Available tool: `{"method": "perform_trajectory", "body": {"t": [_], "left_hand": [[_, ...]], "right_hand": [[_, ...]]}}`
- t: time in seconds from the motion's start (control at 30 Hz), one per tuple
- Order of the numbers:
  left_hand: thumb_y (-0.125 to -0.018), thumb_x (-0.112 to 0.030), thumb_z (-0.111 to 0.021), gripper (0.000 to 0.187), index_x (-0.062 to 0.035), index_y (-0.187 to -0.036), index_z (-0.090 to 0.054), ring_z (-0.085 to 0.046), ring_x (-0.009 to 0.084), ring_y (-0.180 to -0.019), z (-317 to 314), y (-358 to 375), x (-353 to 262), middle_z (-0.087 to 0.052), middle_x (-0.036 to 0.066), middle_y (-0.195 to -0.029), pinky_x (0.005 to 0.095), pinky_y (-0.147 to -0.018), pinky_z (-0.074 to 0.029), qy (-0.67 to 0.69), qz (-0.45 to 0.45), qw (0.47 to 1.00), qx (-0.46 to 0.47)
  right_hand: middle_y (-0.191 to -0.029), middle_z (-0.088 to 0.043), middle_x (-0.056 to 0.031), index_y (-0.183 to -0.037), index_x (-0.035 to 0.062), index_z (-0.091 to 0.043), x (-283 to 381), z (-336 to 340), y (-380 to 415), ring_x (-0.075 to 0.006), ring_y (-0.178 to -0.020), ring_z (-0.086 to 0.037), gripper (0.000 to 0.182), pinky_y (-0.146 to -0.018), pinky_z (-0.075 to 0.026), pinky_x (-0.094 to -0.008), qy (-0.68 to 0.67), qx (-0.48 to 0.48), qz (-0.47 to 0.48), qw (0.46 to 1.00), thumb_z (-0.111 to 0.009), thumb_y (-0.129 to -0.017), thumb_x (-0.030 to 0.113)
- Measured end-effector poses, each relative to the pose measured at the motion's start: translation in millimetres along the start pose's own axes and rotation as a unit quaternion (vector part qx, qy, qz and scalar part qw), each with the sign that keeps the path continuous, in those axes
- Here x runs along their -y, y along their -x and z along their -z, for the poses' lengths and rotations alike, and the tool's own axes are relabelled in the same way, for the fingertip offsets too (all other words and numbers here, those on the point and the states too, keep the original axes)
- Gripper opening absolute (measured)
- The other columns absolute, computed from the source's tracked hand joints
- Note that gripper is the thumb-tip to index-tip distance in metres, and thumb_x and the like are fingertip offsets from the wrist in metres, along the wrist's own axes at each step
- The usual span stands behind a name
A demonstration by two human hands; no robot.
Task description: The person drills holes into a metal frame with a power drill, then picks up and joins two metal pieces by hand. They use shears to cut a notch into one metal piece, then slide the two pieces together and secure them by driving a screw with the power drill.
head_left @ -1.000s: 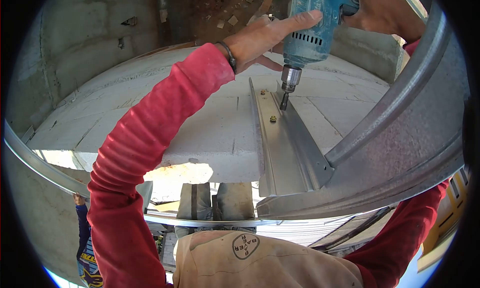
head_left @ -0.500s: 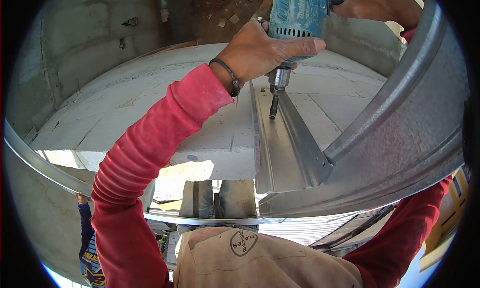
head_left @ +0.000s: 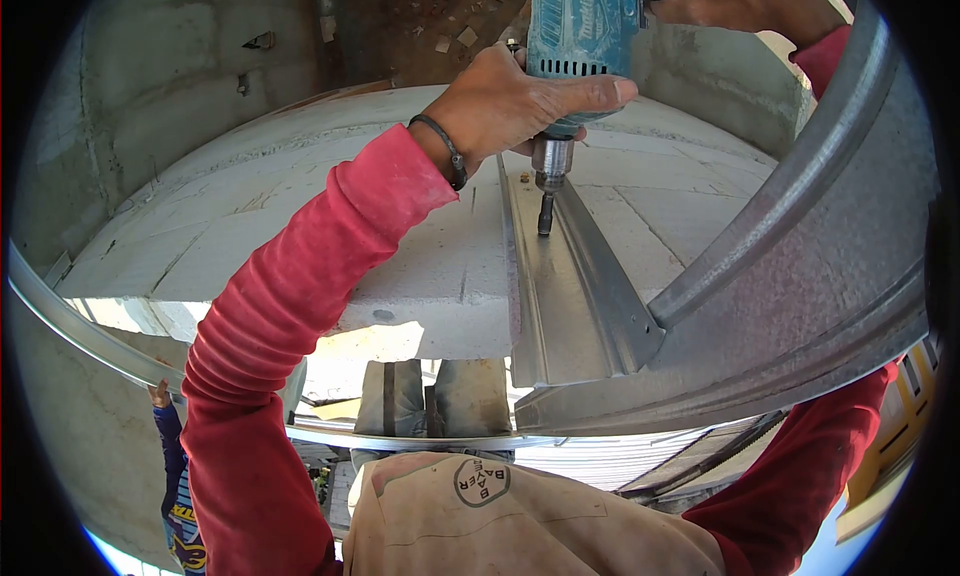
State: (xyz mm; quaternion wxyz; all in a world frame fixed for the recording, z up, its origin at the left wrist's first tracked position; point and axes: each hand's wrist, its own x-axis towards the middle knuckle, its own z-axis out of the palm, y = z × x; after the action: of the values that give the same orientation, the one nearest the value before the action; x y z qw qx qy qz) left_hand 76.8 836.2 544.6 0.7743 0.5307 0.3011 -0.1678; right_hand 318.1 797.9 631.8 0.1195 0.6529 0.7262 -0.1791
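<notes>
A teal Makita drill (head_left: 580, 36) points down at a galvanized metal channel (head_left: 580, 316). My left hand (head_left: 510, 101) wraps round the front of its body, thumb across the casing. At the upper right, my right hand (head_left: 740, 11) is closed on the drill's handle, its fingers partly hidden. From the chuck (head_left: 552, 161) a dark socket bit (head_left: 545, 216) reaches down to the channel's inner face. Whether a screw sits under the bit cannot be made out. A small brassy screw head (head_left: 524, 178) shows farther along the same channel.
The channel lies against a pale block wall (head_left: 430, 276) and meets a large metal beam (head_left: 780, 276) on the right. At lower left, another person's hand (head_left: 160, 394) touches a long metal rail (head_left: 90, 331). Rubble (head_left: 467, 38) lies on the ground below.
The drill's body and both my hands have shifted slightly left, so the drill leans less. The bit's tip stays at nearly the same spot on the channel.
</notes>
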Motion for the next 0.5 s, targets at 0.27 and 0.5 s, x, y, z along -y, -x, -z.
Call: {"method": "perform_trajectory", "body": {"t": [0.27, 0.5], "left_hand": [[-0.078, -0.06, -0.082, 0.072, -0.0037, -0.12, -0.066, -0.072, 0.0205, -0.094, 2.3, -5.2, 1.7, -0.068, 0.009, -0.105, 0.0405, -0.079, -0.062, 0.007, -0.019, 1.0, 0.005], [-0.078, -0.06, -0.082, 0.074, -0.0027, -0.121, -0.066, -0.072, 0.0216, -0.095, 4.5, -5.8, -0.2, -0.068, 0.01, -0.106, 0.0409, -0.081, -0.062, 0.019, -0.011, 1.0, 0.006]], "right_hand": [[-0.085, -0.073, -0.0192, -0.104, 0.0029, -0.068, -2.5, 1.7, -3.2, -0.0361, -0.079, -0.072, 0.043, -0.073, -0.056, -0.0439, 0.011, 0.004, 0.007, 1.0, -0.082, -0.069, 0.023], [-0.085, -0.073, -0.0188, -0.102, 0.0031, -0.069, 5.0, 9.3, -5.5, -0.0356, -0.079, -0.072, 0.038, -0.074, -0.056, -0.0436, -0.036, 0.015, -0.019, 0.999, -0.08, -0.071, 0.021]]}}
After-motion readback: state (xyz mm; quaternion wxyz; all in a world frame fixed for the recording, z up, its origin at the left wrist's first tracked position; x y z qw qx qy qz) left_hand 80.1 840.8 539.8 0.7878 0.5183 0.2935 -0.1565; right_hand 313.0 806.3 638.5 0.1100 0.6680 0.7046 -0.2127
